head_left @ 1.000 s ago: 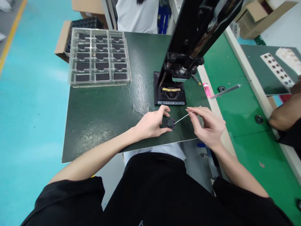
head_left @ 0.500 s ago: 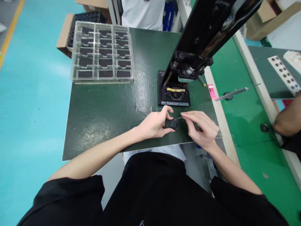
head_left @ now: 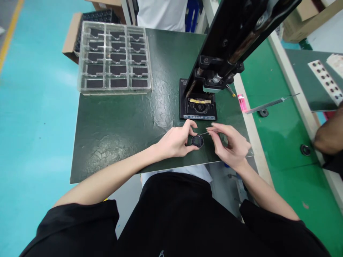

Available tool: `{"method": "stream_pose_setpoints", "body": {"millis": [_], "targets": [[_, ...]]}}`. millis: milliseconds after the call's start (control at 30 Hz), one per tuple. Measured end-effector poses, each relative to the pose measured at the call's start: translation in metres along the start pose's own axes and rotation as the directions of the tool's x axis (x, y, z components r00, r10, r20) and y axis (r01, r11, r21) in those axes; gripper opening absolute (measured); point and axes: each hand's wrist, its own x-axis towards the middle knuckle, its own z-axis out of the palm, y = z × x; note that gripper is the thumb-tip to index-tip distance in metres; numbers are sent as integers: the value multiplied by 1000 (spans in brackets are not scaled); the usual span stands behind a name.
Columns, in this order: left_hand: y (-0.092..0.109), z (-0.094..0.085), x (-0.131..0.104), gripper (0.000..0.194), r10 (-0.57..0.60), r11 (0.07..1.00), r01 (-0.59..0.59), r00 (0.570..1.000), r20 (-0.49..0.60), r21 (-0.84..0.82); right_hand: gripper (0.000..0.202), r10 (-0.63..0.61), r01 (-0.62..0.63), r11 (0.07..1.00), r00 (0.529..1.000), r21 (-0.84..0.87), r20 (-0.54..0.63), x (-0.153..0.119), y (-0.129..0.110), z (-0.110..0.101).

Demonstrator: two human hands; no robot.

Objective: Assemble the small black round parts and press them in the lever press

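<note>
Near the front edge of the dark green table, my left hand (head_left: 182,139) grips a small round black part (head_left: 197,141) between thumb and fingers. My right hand (head_left: 229,142), just to the right, pinches a thin metal strip (head_left: 203,134) in its thumb and fingertips. The strip's far end reaches the upper rim of the round part; whether it is attached there I cannot tell. Behind both hands stands a black hand press (head_left: 214,71). A yellow strip (head_left: 200,101) lies across the fixture on its base.
A clear compartment tray (head_left: 114,91) with dark pieces stands at the table's back left. On the right, a green conveyor belt (head_left: 281,135) carries round parts, one of them a black ring (head_left: 263,112). Another person's arm (head_left: 328,134) rests beyond it.
My right index finger has lifted slightly while the pinch stays. My left hand and the round part keep their place. On the belt, the round parts have shifted a little.
</note>
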Motion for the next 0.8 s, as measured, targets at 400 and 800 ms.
{"method": "stream_pose_setpoints", "body": {"millis": [400, 800], "targets": [[3, 1, 0, 62, -45, 999, 45, 999, -1, 16, 7, 138, -166, 980, 967, 114, 215, -9, 4, 18], [3, 2, 1, 59, -54, 999, 54, 998, -32, -1, 17, 248, -260, 941, 965, 218, 82, -3, 6, 13]]}}
